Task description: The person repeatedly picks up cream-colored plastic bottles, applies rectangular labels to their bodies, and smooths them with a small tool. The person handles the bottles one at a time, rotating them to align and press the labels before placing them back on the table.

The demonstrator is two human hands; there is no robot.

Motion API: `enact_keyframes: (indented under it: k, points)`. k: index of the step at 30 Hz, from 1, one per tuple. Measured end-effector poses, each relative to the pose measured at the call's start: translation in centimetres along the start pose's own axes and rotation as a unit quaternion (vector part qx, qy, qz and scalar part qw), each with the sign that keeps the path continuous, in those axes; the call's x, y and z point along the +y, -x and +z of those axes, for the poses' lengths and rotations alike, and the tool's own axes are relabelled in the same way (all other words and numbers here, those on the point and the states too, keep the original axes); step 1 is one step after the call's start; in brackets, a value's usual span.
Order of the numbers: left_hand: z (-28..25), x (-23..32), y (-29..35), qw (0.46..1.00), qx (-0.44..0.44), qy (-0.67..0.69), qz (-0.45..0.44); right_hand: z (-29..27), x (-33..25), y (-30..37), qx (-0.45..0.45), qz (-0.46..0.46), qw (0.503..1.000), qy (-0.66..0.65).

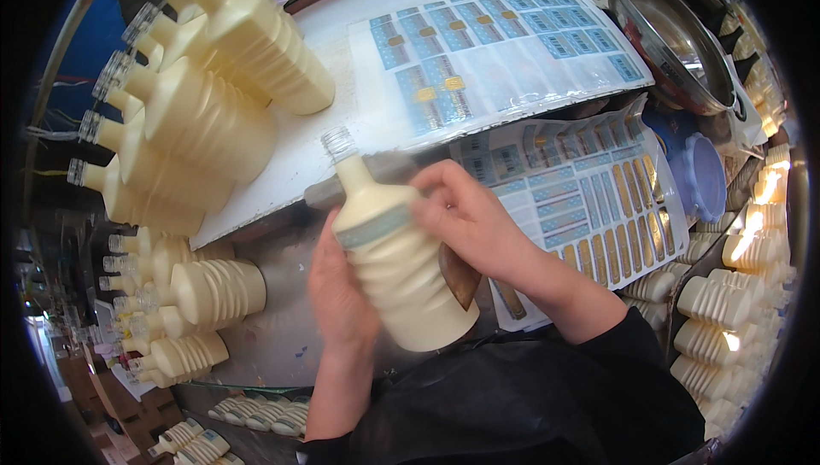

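Observation:
A cream, ribbed plastic bottle (408, 281) with a clear threaded neck is tilted in front of me, its neck up and to the left. A pale blue label strip (376, 226) lies across its shoulder. My left hand (339, 290) holds the bottle along its left side, fingers partly hidden behind it. At the right end of the strip, my right hand (465, 222) has its thumb and fingers pinched together against the bottle; the fingertips are slightly blurred. Below that hand, a brown pointed piece (459, 275) overlaps the bottle's right edge; what it is, I cannot tell.
A white board (342, 46) carries a sheet of blue and gold labels (495, 98). A second label sheet (589, 217) lies lower right. Several cream bottles (209, 115) stand at the left, more (218, 290) below them. A metal pan (675, 34), purple basin (705, 176) and stacked bottles (717, 311) fill the right.

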State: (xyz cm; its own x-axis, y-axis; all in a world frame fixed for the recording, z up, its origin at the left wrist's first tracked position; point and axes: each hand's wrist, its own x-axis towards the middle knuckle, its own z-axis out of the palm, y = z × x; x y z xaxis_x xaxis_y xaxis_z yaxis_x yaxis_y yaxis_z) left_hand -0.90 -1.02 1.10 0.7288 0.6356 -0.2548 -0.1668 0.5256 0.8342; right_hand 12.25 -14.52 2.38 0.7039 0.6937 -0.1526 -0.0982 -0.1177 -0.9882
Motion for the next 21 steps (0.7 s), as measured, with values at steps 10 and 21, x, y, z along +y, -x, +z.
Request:
enact_keyframes:
  k: [10, 21]
  points:
    - [-0.4, -0.1, -0.2, 1.0, 0.0, 0.0, 0.005, 0.2, 0.1, -0.7, -0.004, 0.051, 0.998, -0.038]
    - [-0.3, 0.3, -0.3, 0.999, 0.001, 0.035, -0.008, -2.2, -4.8, -1.5, 0.038, 0.018, 0.991, -0.129]
